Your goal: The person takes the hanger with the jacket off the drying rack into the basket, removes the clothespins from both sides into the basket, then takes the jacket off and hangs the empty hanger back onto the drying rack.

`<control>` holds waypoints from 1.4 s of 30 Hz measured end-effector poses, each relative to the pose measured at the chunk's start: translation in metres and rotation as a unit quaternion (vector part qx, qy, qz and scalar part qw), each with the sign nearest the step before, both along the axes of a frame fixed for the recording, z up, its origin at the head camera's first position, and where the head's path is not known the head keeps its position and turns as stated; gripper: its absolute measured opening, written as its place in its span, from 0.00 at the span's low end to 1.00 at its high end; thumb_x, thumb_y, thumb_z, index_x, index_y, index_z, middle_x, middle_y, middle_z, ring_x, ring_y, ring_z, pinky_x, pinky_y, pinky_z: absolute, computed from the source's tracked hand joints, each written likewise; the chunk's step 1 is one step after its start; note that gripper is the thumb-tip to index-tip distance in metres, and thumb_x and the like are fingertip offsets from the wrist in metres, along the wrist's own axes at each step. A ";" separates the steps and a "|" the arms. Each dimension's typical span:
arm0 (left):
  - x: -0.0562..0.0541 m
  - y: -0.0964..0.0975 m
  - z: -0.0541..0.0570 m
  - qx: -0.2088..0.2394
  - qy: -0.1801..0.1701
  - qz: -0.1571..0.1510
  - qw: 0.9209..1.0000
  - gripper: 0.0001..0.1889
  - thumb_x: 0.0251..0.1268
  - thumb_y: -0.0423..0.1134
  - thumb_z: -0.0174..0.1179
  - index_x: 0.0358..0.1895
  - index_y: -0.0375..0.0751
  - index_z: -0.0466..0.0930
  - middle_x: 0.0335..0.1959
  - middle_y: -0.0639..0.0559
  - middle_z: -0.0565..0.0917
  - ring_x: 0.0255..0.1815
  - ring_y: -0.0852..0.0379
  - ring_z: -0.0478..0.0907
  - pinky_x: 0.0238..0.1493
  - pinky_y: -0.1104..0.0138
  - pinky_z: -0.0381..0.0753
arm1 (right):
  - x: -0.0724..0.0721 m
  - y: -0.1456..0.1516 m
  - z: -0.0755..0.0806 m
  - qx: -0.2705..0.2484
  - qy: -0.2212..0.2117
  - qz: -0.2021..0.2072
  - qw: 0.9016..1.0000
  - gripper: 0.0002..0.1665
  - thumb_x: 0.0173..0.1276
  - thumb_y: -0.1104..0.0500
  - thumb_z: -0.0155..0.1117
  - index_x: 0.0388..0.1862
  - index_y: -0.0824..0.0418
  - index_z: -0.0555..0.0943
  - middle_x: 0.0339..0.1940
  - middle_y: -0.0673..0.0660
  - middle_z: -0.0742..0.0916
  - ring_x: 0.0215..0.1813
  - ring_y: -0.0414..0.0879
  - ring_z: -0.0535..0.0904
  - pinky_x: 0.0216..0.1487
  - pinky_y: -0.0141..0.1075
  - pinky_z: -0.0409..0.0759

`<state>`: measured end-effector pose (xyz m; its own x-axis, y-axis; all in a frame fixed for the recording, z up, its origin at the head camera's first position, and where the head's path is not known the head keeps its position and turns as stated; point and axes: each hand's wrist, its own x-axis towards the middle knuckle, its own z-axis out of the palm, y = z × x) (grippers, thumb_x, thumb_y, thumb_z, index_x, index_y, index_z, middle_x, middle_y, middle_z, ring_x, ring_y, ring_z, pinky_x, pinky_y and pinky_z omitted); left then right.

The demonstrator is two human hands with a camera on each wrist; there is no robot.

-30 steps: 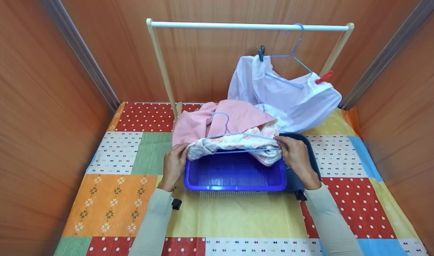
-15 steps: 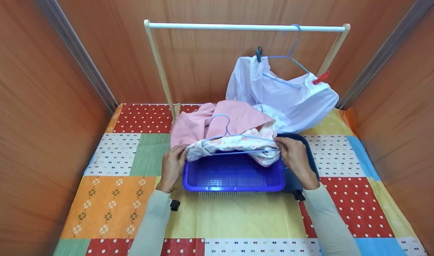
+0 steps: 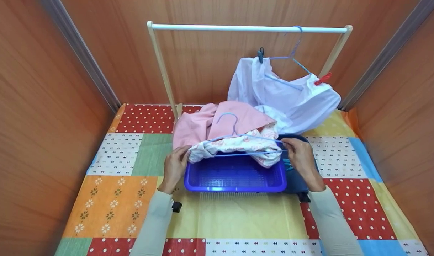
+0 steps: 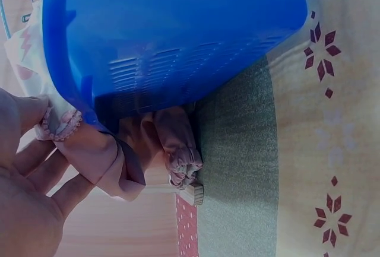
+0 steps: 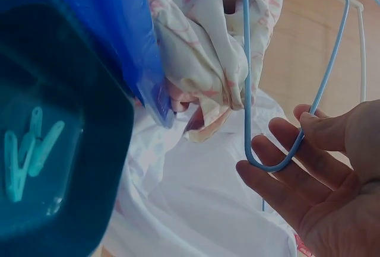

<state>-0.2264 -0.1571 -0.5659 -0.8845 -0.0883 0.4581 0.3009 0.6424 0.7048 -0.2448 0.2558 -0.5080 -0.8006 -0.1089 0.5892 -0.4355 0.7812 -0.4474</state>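
A pink garment (image 3: 234, 117) with a white, red-printed part (image 3: 234, 145) lies bunched over the back of a blue plastic basket (image 3: 234, 188). A blue wire hanger (image 3: 234, 128) runs along the printed cloth, its hook upward and its left end hidden in the folds. My left hand (image 3: 174, 163) pinches the cloth at its left end, as the left wrist view also shows. At the right, my right hand (image 3: 302, 158) pinches the hanger's bare end between thumb and fingers. In the right wrist view that end of the hanger (image 5: 248, 91) stands clear of the cloth.
A drying rack (image 3: 210, 27) stands behind, with a white garment (image 3: 274, 92) on a hanger, held by a black clothespin (image 3: 260, 55) and a red clothespin (image 3: 323, 78). Right of the basket sits a dark teal tub (image 5: 77, 168) holding light-blue clothespins (image 5: 46, 147).
My right hand has moved slightly right, drawing the hanger with it. The hanger's hook has shifted right, and its right end now sticks out past the cloth. My left hand still pinches the garment.
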 end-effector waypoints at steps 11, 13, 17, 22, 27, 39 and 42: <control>0.002 0.001 -0.002 0.002 -0.008 -0.003 1.000 0.12 0.67 0.33 0.61 0.52 0.40 0.86 0.48 0.44 0.87 0.52 0.45 0.84 0.55 0.52 0.80 | 0.005 0.012 -0.001 -0.007 -0.023 -0.025 0.999 0.07 0.66 0.67 0.65 0.39 0.64 0.88 0.37 0.62 0.90 0.39 0.59 0.87 0.40 0.53 0.81; 0.002 0.000 -0.003 0.000 -0.003 -0.006 1.000 0.13 0.67 0.33 0.61 0.52 0.41 0.85 0.49 0.44 0.87 0.53 0.45 0.84 0.56 0.52 0.80 | 0.005 0.014 -0.001 -0.008 -0.029 -0.034 0.999 0.07 0.67 0.67 0.64 0.39 0.64 0.88 0.37 0.62 0.90 0.39 0.58 0.87 0.40 0.53 0.81; 0.002 0.000 -0.003 -0.002 0.004 -0.008 1.000 0.13 0.67 0.33 0.62 0.52 0.41 0.86 0.50 0.44 0.87 0.53 0.45 0.84 0.57 0.53 0.80 | 0.006 0.019 -0.001 -0.010 -0.032 -0.041 0.999 0.07 0.67 0.67 0.64 0.40 0.64 0.88 0.38 0.63 0.90 0.38 0.58 0.87 0.39 0.52 0.81; 0.002 0.000 -0.005 -0.001 0.002 -0.007 1.000 0.13 0.66 0.34 0.62 0.52 0.41 0.86 0.49 0.45 0.87 0.53 0.46 0.84 0.57 0.54 0.80 | 0.008 0.025 0.000 -0.014 -0.028 -0.044 0.999 0.07 0.66 0.68 0.64 0.40 0.65 0.88 0.38 0.63 0.90 0.39 0.59 0.87 0.40 0.52 0.81; 0.002 -0.001 -0.006 -0.002 -0.004 -0.006 1.000 0.13 0.66 0.34 0.62 0.52 0.42 0.86 0.49 0.46 0.88 0.53 0.46 0.84 0.56 0.53 0.80 | 0.009 0.031 0.001 -0.018 -0.030 -0.051 0.998 0.08 0.66 0.70 0.64 0.41 0.65 0.88 0.37 0.64 0.90 0.39 0.59 0.87 0.41 0.53 0.81; 0.002 -0.002 -0.008 -0.010 -0.002 -0.002 1.000 0.12 0.65 0.33 0.63 0.51 0.41 0.86 0.49 0.44 0.88 0.54 0.45 0.84 0.57 0.53 0.80 | 0.012 0.041 0.005 -0.025 -0.014 -0.056 0.998 0.09 0.64 0.72 0.63 0.40 0.66 0.88 0.40 0.65 0.90 0.45 0.62 0.86 0.46 0.54 0.80; 0.002 -0.002 -0.009 -0.007 0.000 -0.002 1.000 0.12 0.65 0.33 0.63 0.51 0.41 0.87 0.48 0.45 0.88 0.53 0.46 0.84 0.57 0.53 0.80 | 0.013 0.042 0.006 -0.026 -0.017 -0.060 0.998 0.09 0.65 0.71 0.63 0.41 0.66 0.88 0.42 0.65 0.90 0.46 0.61 0.86 0.48 0.54 0.80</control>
